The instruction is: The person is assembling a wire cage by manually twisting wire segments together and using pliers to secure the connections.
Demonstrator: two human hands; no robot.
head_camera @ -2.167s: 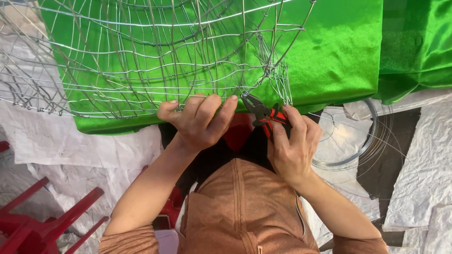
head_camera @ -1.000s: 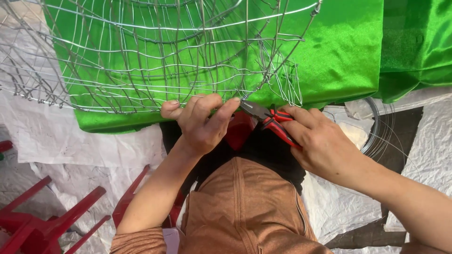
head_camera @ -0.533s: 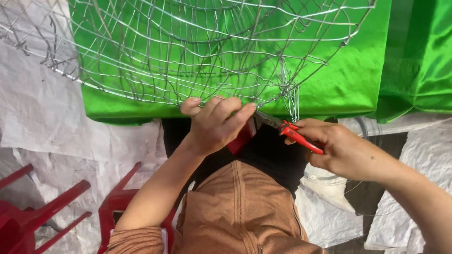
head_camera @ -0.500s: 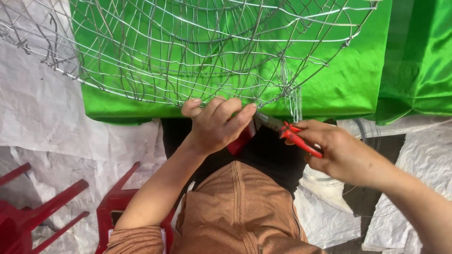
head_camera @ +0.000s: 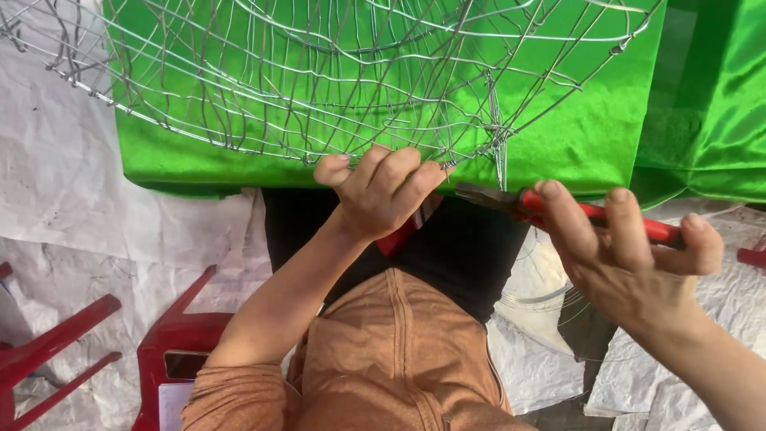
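Observation:
A large frame of bent silver wire (head_camera: 335, 88) lies over shiny green satin cloth (head_camera: 590, 136). My left hand (head_camera: 379, 191) is closed around the frame's near rim wire. My right hand (head_camera: 630, 255) holds red-handled pliers (head_camera: 558, 209), their dark jaws pointing left toward a twisted wire joint (head_camera: 499, 140) with loose wire ends hanging down. The jaws sit just below that joint and right of my left fingers, gripping nothing.
A second fold of green cloth (head_camera: 718, 104) lies at the right. White crumpled sheeting (head_camera: 72, 199) covers the floor. Red plastic stool legs (head_camera: 56, 343) and a red stool (head_camera: 179, 351) stand at lower left. A coil of wire (head_camera: 550, 299) lies below my right hand.
The pliers have come away from the wire joint and moved right and down with my right hand. My left hand kept its hold on the rim. The view shifted closer.

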